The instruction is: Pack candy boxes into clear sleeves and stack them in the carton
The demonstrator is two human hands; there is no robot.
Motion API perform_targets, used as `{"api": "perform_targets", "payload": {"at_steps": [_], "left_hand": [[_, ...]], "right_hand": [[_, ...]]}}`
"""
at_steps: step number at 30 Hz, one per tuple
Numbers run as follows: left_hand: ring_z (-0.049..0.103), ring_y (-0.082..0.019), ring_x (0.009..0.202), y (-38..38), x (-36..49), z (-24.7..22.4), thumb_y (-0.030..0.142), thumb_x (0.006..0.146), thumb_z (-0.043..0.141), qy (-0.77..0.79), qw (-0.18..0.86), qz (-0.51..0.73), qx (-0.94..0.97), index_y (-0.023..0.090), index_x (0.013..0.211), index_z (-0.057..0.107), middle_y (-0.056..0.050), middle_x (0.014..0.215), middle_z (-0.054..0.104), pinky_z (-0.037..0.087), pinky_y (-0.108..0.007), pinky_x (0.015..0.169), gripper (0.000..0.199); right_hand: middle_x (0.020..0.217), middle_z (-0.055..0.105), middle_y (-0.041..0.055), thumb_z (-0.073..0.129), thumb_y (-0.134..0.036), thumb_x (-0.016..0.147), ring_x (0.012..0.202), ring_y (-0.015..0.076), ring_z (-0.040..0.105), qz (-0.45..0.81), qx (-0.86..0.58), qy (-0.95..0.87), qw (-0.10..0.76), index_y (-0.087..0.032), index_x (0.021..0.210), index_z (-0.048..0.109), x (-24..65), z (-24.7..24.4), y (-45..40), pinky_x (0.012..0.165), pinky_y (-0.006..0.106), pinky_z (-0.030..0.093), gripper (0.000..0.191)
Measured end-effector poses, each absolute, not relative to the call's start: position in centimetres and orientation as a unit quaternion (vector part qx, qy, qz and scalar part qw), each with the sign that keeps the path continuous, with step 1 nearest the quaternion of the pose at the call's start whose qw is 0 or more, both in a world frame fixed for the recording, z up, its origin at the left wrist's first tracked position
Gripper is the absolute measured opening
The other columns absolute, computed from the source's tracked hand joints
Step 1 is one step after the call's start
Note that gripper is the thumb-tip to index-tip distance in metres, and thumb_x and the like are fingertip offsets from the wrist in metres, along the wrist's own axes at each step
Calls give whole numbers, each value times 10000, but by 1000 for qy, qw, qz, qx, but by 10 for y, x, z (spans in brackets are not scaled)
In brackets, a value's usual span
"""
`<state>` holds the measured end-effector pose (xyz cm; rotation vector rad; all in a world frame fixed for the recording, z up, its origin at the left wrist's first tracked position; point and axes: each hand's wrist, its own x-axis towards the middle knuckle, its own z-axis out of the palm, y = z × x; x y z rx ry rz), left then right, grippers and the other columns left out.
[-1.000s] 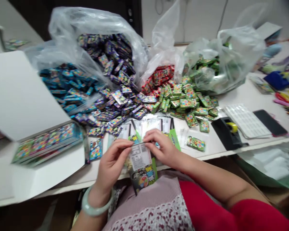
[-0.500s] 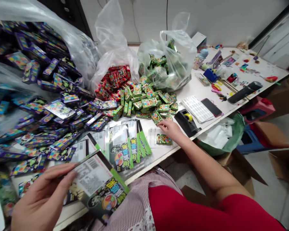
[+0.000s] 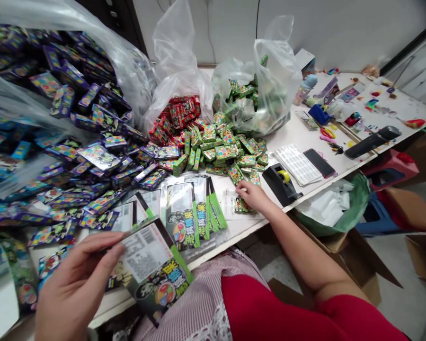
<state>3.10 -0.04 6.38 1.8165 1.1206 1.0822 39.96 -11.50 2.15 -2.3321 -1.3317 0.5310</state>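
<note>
My left hand point(image 3: 80, 279) pinches the corner of a flat black and green printed packet point(image 3: 156, 267), tilted over the table's front edge. My right hand point(image 3: 250, 195) has its fingers drawn together at a small clear bag point(image 3: 230, 202); what they pinch, if anything, is too small to make out. A green box point(image 3: 243, 206) lies partly under this hand. Between my hands, several similar packets point(image 3: 179, 213) lie overlapped on the table. Just behind the right hand spreads a pile of small green boxes point(image 3: 227, 150).
Purple boxes point(image 3: 102, 158) fill the left, red boxes point(image 3: 181, 111) sit in a plastic bag at the back. To the right are a tape dispenser point(image 3: 280, 184), label sheets point(image 3: 298, 163), a phone point(image 3: 318, 162) and a black cylinder point(image 3: 372, 141). Cardboard boxes point(image 3: 358, 260) stand below.
The whole view has shifted slightly, so the table's contents appear further right. My left hand still holds the packet. My right hand has moved slightly over the green box, covering more of it.
</note>
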Motion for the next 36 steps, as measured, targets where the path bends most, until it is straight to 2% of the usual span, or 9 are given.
{"api": "perform_targets", "payload": {"at_steps": [3, 5, 7, 11, 15, 18, 25, 30, 36], "left_hand": [[614, -158, 910, -2, 35, 68, 267, 794, 674, 409, 421, 400, 704, 238, 900, 660, -1, 966, 656, 507, -272, 796, 111], [606, -151, 885, -3, 39, 71, 246, 810, 662, 382, 431, 405, 710, 219, 884, 650, -10, 925, 641, 505, -268, 780, 80], [597, -145, 867, -5, 42, 73, 216, 835, 636, 352, 436, 412, 719, 209, 883, 639, -17, 888, 623, 502, -259, 755, 48], [583, -143, 861, -9, 41, 79, 190, 862, 603, 323, 457, 417, 716, 204, 903, 617, -30, 878, 600, 488, -255, 728, 46], [573, -151, 873, -14, 33, 82, 201, 881, 576, 313, 471, 423, 708, 201, 924, 606, -39, 890, 590, 482, -272, 737, 53], [568, -146, 870, -13, 28, 80, 211, 897, 551, 309, 476, 431, 701, 203, 918, 604, -33, 894, 589, 473, -276, 744, 57], [568, -138, 844, -11, 31, 72, 214, 827, 671, 311, 470, 447, 694, 204, 913, 597, -16, 866, 584, 465, -278, 732, 114], [564, -130, 812, -14, 34, 71, 202, 836, 653, 348, 414, 451, 710, 199, 884, 566, -11, 839, 573, 475, -269, 715, 99], [605, -142, 869, -12, 35, 72, 220, 843, 618, 357, 349, 434, 750, 221, 1066, 530, -27, 951, 585, 527, -270, 770, 239]], "right_hand": [[827, 640, 32, 529, -257, 880, 766, 160, 597, 231, -792, -497, 271, -171, 814, 601, 386, 47, -107, 692, 270, 449, 130], [838, 630, 37, 552, -294, 872, 786, 158, 585, 298, -697, -543, 360, -170, 810, 603, 362, 75, -94, 705, 277, 453, 148], [853, 630, 33, 576, -303, 869, 797, 148, 578, 376, -578, -604, 398, -172, 808, 612, 330, 106, -77, 736, 283, 451, 150], [805, 629, 24, 583, -261, 873, 761, 133, 566, 422, -466, -704, 330, -157, 793, 617, 268, 147, -38, 726, 274, 434, 136], [750, 626, 8, 598, -205, 846, 691, 120, 535, 406, -485, -748, 201, -152, 784, 614, 234, 150, -7, 651, 255, 397, 83], [713, 612, 3, 592, -221, 853, 646, 112, 512, 426, -499, -740, 147, -148, 775, 604, 226, 145, 2, 600, 245, 373, 107], [683, 594, -6, 580, -225, 851, 621, 107, 486, 413, -505, -748, 117, -153, 761, 597, 220, 150, 3, 579, 251, 342, 117], [662, 576, -14, 594, -197, 822, 616, 108, 484, 419, -514, -738, 122, -160, 727, 592, 221, 149, 9, 576, 249, 344, 101], [608, 529, -51, 599, -130, 777, 560, 87, 484, 677, -461, -553, 151, -163, 706, 576, 219, 124, 18, 545, 208, 374, 82]]}}
